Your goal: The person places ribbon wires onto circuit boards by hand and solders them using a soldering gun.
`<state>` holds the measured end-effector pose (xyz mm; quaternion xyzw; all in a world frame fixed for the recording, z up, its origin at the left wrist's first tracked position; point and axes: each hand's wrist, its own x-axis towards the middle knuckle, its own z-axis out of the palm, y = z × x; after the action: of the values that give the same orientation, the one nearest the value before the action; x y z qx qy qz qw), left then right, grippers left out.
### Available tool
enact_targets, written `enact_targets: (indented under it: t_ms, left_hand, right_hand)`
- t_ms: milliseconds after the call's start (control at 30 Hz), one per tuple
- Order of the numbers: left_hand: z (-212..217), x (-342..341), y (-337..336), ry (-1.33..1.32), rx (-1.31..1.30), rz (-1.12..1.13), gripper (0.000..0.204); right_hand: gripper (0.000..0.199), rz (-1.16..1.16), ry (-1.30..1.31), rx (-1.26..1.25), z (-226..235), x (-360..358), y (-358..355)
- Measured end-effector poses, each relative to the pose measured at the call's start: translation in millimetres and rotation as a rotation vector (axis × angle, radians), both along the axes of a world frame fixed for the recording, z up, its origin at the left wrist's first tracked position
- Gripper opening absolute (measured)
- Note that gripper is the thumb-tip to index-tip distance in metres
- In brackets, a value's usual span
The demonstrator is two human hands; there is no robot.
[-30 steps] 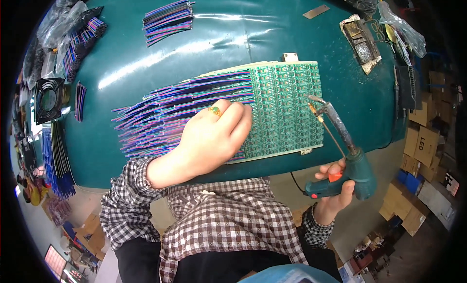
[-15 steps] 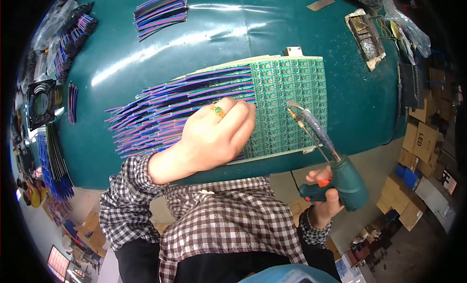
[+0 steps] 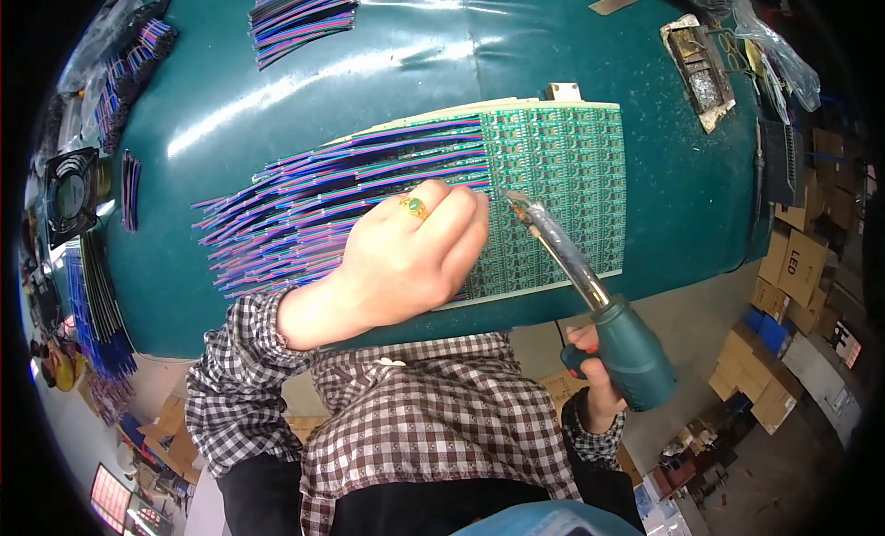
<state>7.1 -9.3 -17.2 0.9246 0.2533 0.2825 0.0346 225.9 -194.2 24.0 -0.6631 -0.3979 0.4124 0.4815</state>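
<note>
A green circuit board panel [image 3: 562, 176] lies on the table, with rows of small identical boards. Thin multicoloured wires [image 3: 304, 200] fan out from its left part in blue, pink and black. My left hand [image 3: 410, 250], a ring on one finger, is closed over the wire ends by the board; its fingertips are hidden, and the wires seem to run under it. In my right hand [image 3: 599, 379] is a dark green soldering gun [image 3: 631, 352], gripped by its handle. The gun's metal tip points at the board, just right of my left fingertips.
A bundle of wires [image 3: 302, 20] lies at the far side. A worn solder tray [image 3: 698, 73] and a flat metal strip [image 3: 615, 1] are at the far right. A black fan [image 3: 74, 197] and more wire bundles [image 3: 92, 292] stand at the left edge.
The soldering gun has moved left and turned, bringing its tip close to my left fingertips. My left hand has stayed almost where it was on the wires.
</note>
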Motion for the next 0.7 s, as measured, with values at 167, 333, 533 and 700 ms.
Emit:
enact_targets:
  t_ms: [167, 333, 533, 700]
  left_hand:
    - [2.0, 0.0, 0.0, 0.006, -0.017, 0.001, 0.032]
    - [0.7, 0.1, -0.1, 0.004, -0.010, -0.005, 0.031]
    - [1.4, 0.3, 0.2, 0.005, -0.022, -0.003, 0.031]
    - [1.3, 0.4, 0.1, -0.001, -0.026, -0.001, 0.030]
  right_hand:
    - [0.059, 0.018, -0.020, -0.025, -0.1, -1.5, 1.3]
    - [0.059, 0.038, -0.040, -0.023, -4.1, 0.1, 0.3]
    - [0.060, 0.050, -0.068, -0.040, -4.9, 0.2, 0.4]
    - [0.061, 0.059, -0.081, -0.048, -6.0, 0.5, -0.7]
